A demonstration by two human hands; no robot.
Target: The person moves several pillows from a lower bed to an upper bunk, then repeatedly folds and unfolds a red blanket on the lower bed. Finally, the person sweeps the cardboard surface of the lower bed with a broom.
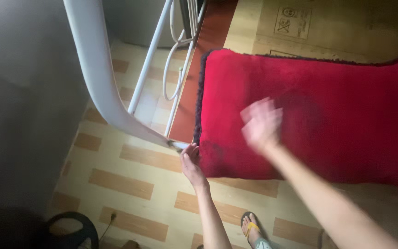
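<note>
**Both hands at the red blanket**

My foot [253, 232] in a yellow-strapped sandal stands on the tiled floor [134, 184] below my wrists. My left hand [191, 159] pinches the blanket's [318, 115] dark near corner, fingers closed on the edge. My right hand [261, 124] is over the red pile, blurred; I cannot tell whether its fingers are open or closed. Just beyond my left fingers curves a white panel [98, 78], with a white frame [155, 46] past it.

By the right hand [261, 123] a plain red cushion [318, 115] edged dark; below the left hand [190, 159], cream floor [130, 170] with tan blocks
</note>
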